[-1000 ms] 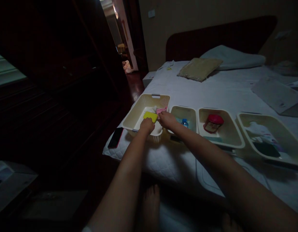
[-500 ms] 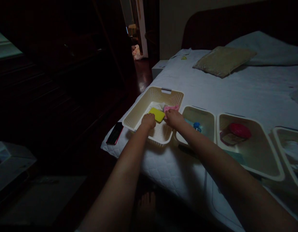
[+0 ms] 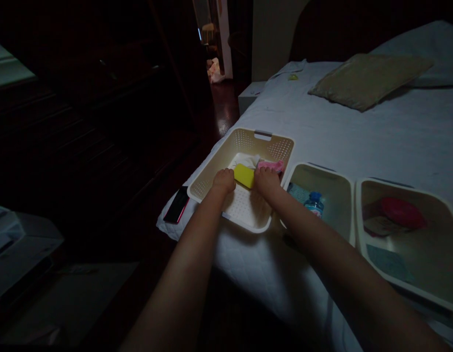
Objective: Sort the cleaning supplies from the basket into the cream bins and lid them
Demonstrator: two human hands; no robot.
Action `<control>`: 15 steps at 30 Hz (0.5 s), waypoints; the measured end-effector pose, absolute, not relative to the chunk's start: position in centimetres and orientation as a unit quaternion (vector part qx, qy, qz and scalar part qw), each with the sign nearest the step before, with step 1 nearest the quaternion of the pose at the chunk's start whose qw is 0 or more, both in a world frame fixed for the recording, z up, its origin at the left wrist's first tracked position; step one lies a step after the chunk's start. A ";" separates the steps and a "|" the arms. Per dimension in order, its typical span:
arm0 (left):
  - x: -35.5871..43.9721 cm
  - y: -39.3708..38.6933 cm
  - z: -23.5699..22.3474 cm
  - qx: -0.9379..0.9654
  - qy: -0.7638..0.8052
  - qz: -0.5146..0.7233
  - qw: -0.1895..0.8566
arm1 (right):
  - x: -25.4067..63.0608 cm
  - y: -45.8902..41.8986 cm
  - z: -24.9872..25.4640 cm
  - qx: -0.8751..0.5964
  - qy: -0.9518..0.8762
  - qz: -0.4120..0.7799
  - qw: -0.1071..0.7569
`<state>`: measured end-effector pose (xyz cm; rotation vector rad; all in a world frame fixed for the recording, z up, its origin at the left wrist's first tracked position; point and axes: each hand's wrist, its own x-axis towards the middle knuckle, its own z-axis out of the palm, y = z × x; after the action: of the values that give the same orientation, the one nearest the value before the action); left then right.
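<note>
A flat yellow sponge-like pad [image 3: 244,176] with rounded corners is held level between my two hands, over the inside of a cream perforated basket [image 3: 210,172]. My left hand [image 3: 224,180] is closed on its left end. The right end is in the closed fingers of my right hand [image 3: 266,181]. Just beyond the pad, a white cloth [image 3: 245,160] and a pink cloth [image 3: 271,165] lie in the basket. My hands hide part of the pad's ends and the fingertips.
Beside the basket stands a bin [image 3: 334,195] with a blue-capped bottle [image 3: 314,203]. Another bin [image 3: 437,254] holds a red-lidded container [image 3: 402,213]. A dark phone-like object [image 3: 177,205] lies at the bed's [image 3: 234,254] edge. Farther back is a beige pillow [image 3: 369,80].
My right hand has moved from beside the pink cloth onto the right end of the yellow pad. The view has shifted, showing more of the bottle.
</note>
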<state>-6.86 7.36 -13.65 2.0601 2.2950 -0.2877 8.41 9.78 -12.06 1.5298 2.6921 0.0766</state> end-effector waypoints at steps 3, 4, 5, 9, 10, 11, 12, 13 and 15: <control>-7.3 7.6 -13.9 0.661 0.744 -0.096 0.028 | 7.1 10.0 -12.2 0.488 0.872 0.007 0.036; -7.5 7.6 -14.0 0.659 0.745 -0.097 0.031 | 6.6 10.2 -12.2 0.494 0.869 0.000 0.044; -7.6 7.7 -14.1 0.659 0.745 -0.098 0.034 | 6.2 10.3 -12.3 0.505 0.861 -0.007 0.053; -8.1 7.9 -14.4 0.656 0.748 -0.096 0.036 | 5.1 11.0 -13.0 0.549 0.831 -0.034 0.081; -8.2 7.9 -14.5 0.652 0.751 -0.097 0.038 | 5.0 11.1 -13.3 0.543 0.836 -0.033 0.077; -8.3 7.9 -14.7 0.647 0.755 -0.098 0.040 | 4.9 11.2 -13.6 0.534 0.842 -0.030 0.071; -8.3 8.0 -14.8 0.643 0.758 -0.100 0.044 | 4.9 11.2 -13.9 0.525 0.848 -0.027 0.063; -8.3 8.0 -15.0 0.639 0.761 -0.103 0.048 | 4.9 11.2 -14.3 0.517 0.854 -0.025 0.057; -8.1 8.2 -15.3 0.636 0.763 -0.107 0.056 | 4.8 11.2 -14.9 0.508 0.860 -0.024 0.052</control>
<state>-8.11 8.16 -15.29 1.9287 2.3138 -0.3235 4.81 11.24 -14.87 1.5442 2.6156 -0.0729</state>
